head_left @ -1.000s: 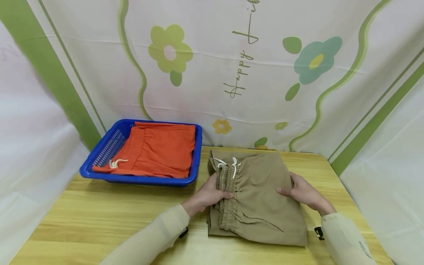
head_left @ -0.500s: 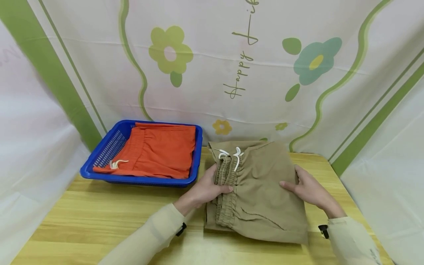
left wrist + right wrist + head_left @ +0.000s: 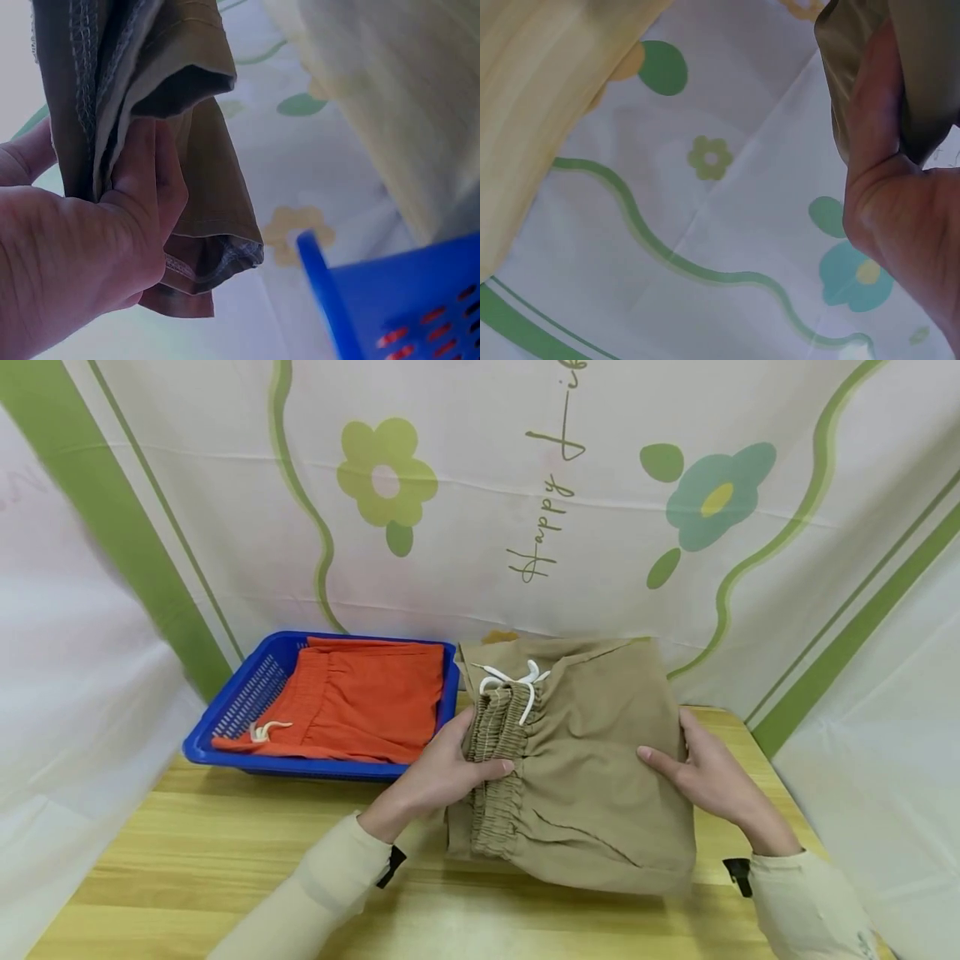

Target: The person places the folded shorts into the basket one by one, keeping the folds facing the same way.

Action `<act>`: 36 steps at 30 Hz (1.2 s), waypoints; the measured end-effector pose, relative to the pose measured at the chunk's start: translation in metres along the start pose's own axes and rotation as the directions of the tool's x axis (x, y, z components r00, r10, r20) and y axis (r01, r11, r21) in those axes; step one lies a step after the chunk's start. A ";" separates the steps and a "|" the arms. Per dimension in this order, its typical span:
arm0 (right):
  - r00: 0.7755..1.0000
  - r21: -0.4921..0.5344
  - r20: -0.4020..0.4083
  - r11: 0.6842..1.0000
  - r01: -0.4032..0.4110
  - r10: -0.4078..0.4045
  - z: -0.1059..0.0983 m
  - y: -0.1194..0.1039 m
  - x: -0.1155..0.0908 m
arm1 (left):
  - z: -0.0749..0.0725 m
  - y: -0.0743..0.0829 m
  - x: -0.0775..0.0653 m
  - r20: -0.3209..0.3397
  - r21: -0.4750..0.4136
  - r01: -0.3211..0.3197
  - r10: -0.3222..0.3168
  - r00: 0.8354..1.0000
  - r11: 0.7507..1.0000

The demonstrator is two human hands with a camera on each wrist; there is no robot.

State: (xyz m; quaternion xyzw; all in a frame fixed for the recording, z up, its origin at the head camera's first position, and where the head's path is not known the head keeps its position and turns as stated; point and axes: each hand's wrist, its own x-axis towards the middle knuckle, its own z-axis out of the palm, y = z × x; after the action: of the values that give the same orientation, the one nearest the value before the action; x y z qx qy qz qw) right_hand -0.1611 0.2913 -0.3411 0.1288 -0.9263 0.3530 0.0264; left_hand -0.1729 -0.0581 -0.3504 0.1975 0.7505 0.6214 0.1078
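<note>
Folded khaki shorts (image 3: 592,768) with a gathered elastic waistband and a white drawstring are held above the table. At their left edge my left hand (image 3: 442,772) grips the waistband, thumb on top and fingers underneath. My right hand (image 3: 716,777) pinches the opposite edge the same way. In the left wrist view, fingers reach between the layers of the khaki cloth (image 3: 217,172). Part of the right hand's hold shows at the upper right of the right wrist view, on the cloth (image 3: 930,75). The fingers under the shorts are hidden in the head view.
To the left, a blue plastic basket (image 3: 197,745) stands on the wooden table (image 3: 225,852). Folded orange shorts (image 3: 375,693) with a cream drawstring lie in it. A white curtain (image 3: 465,527) printed with flowers hangs behind the table and at its sides.
Both hands have lifted the khaki shorts off the table. The shorts have shifted up and slightly left, and their left edge now overlaps the basket's right side in view. The basket has stayed put.
</note>
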 end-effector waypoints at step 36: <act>0.996 0.193 0.043 0.979 0.070 -0.080 0.060 -0.076 0.052 | -0.118 0.022 -0.041 -0.005 0.221 0.011 -0.010 1.000 0.975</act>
State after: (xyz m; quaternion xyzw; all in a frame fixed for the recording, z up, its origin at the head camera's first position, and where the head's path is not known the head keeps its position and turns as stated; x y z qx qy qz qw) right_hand -0.1896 0.1856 -0.3293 0.1746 -0.8830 0.4357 0.0039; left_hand -0.1806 -0.1776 -0.3085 0.2031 0.8161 0.5340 0.0870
